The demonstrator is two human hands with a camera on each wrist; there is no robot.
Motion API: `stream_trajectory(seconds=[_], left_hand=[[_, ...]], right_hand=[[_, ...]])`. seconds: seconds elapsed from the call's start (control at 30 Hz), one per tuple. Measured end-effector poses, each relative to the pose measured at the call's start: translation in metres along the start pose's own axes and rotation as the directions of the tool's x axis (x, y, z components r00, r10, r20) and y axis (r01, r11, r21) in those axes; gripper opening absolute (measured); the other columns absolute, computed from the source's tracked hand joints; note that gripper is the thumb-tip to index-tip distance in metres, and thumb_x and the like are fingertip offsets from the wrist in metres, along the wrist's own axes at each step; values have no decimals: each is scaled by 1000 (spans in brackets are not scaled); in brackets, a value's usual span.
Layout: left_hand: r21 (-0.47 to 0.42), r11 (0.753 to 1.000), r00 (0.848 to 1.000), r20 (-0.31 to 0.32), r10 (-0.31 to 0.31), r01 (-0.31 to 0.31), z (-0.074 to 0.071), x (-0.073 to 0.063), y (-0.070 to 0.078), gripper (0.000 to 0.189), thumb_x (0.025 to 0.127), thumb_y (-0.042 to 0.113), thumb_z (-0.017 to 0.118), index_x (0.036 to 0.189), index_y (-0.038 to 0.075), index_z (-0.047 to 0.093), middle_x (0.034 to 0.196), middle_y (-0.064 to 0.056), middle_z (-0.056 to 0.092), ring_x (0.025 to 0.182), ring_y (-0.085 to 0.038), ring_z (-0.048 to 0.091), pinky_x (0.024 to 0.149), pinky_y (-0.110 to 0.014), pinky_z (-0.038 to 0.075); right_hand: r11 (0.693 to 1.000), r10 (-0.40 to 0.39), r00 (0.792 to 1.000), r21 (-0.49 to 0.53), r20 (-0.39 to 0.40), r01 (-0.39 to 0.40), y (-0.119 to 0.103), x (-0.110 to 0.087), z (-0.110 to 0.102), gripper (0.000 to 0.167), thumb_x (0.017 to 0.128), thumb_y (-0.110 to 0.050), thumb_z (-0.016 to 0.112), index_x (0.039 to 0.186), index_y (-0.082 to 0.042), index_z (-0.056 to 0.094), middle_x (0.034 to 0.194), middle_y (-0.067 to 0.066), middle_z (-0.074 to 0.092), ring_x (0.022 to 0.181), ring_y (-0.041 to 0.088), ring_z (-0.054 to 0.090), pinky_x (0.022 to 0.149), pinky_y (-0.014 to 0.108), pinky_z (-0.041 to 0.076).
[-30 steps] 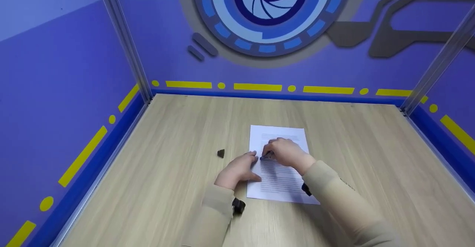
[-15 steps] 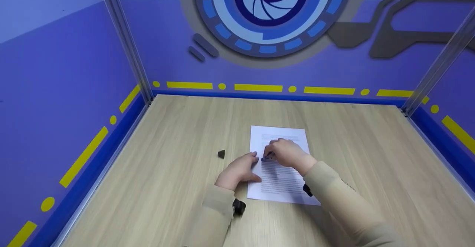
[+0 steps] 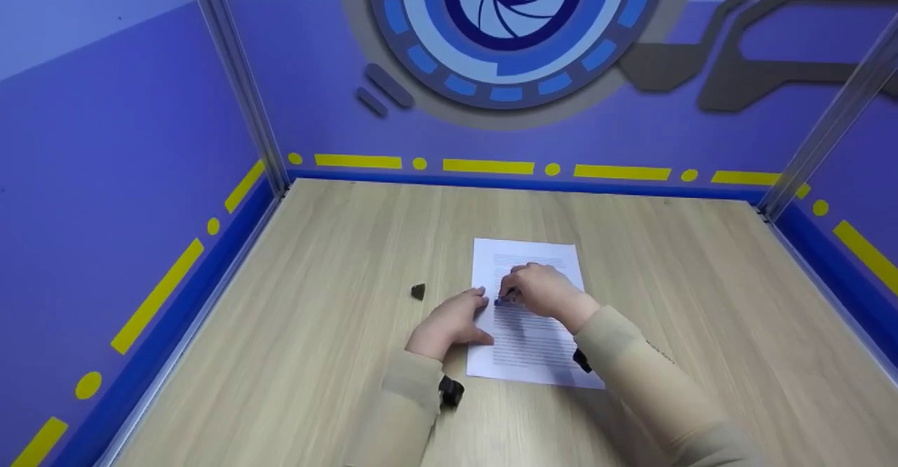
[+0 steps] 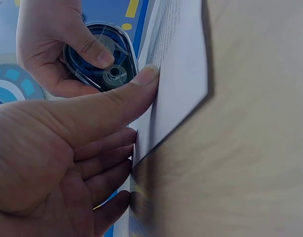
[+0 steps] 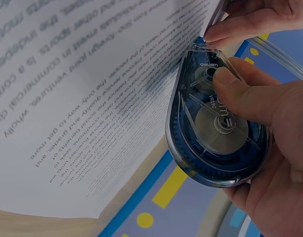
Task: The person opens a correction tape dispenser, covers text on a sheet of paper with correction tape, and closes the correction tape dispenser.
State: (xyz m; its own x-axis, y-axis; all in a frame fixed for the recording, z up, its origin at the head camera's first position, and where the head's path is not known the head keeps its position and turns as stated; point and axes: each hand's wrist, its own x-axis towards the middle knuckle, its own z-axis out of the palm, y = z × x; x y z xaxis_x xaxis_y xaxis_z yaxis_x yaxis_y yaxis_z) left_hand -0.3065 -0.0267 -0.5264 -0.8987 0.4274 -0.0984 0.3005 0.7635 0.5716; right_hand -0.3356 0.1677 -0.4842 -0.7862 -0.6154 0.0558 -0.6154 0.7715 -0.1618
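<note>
A printed sheet of paper (image 3: pixel 537 348) lies on the wooden table. My right hand (image 3: pixel 544 290) grips a clear and dark-blue correction tape (image 5: pixel 218 123), thumb on one face and fingers behind. Its tip meets the paper near the left end of a text line. At the sheet's left edge rests my left hand (image 3: pixel 452 320), thumb and fingertips spread and pressing the paper flat. The left wrist view shows that thumb (image 4: pixel 112 106) on the paper, just beside the correction tape. Left of the sheet sits a small dark cap-like piece (image 3: pixel 418 291).
The wooden tabletop (image 3: pixel 337 264) stretches around the sheet. Blue-purple panels (image 3: pixel 295 88) with yellow markings wall the back and sides, joined by metal corner posts (image 3: pixel 242 81). Black wrist devices (image 3: pixel 450 391) are strapped at both sleeves.
The correction tape's tip has shifted very slightly to the right along the text, with my right hand. My left hand and the paper stay in place.
</note>
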Motion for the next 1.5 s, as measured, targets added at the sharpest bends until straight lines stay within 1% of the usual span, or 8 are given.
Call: stream_trajectory(seconds=[0.2,0.33,0.43,0.77,1.13,1.4,1.5], left_hand=[[11,1000,1000,-2,5,-5,1,0,-1,74,80,22,89,143,-2,57,160,-14,47,149,-31,44,126,-40,36],[31,999,1000,-6,20,-20,-1,-1,-1,74,79,23,89,142,-2,58,159,-15,48,149,-32,45,125,-40,37],[28,999,1000,-5,22,-22,-2,-2,0,75,79,24,89,142,-2,58,159,-15,48,149,-32,45,125,-41,37],[18,1000,1000,-5,12,-12,-3,-2,0,74,80,24,88,143,0,58,159,-14,48,149,-31,45,126,-40,37],[11,1000,1000,-2,5,-5,-2,-2,-1,75,80,23,88,144,-1,57,160,-15,47,149,-31,44,126,-40,35],[-8,1000,1000,3,9,-9,-2,-1,-1,75,79,22,89,144,-1,57,161,-14,46,151,-31,42,127,-40,34],[0,1000,1000,-4,18,-18,-2,-1,-1,75,79,21,89,143,-1,58,160,-15,47,150,-32,44,126,-40,35]], right_hand=[[1000,-7,1000,-2,1,7,1,0,1,19,90,2,73,102,-11,81,102,6,78,99,27,75,93,47,62],[999,-29,999,-15,-12,29,1,-2,0,20,88,3,74,101,-11,80,101,6,78,97,28,74,89,48,62],[999,-41,999,-23,-24,40,1,-3,-1,20,87,4,74,100,-10,80,100,6,78,96,29,75,87,48,62],[998,-49,998,-28,-38,48,2,-5,-2,19,86,3,75,98,-10,80,98,6,78,95,27,75,86,46,63],[999,-32,999,-38,-33,30,5,-6,-1,18,86,3,75,96,-11,79,96,4,78,93,26,75,86,44,62],[999,-38,998,-29,-41,37,9,-9,-2,23,84,8,74,95,-11,79,95,3,78,91,26,75,83,45,63],[999,-31,999,-37,-40,29,11,-10,-2,23,84,8,74,95,-12,80,96,3,78,92,26,75,84,45,63]])
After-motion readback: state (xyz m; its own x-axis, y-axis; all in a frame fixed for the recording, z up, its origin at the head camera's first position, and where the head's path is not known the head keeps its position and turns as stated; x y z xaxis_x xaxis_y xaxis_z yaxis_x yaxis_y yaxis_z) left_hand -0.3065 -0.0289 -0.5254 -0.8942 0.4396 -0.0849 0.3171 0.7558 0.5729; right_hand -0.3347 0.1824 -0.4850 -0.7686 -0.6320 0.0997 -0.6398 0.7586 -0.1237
